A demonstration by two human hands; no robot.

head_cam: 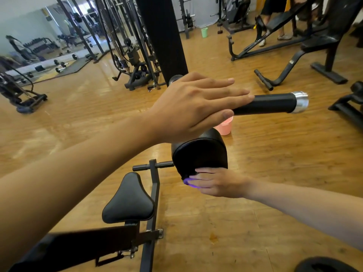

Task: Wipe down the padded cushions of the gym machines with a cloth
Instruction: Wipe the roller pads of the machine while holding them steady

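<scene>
Right hand flat over cloth on near end of pad, axis front-to-back; left hand flat atop bar.

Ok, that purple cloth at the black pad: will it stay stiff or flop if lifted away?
Probably floppy: the purple cloth bunches in soft folds under the right hand. Likely light: only a small wad shows. It may slide easily on the smooth padded cushion.

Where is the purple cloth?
In the head view, low and centre: the purple cloth peeks out under the right hand, pressed against the lower edge of the black cushion.
</scene>
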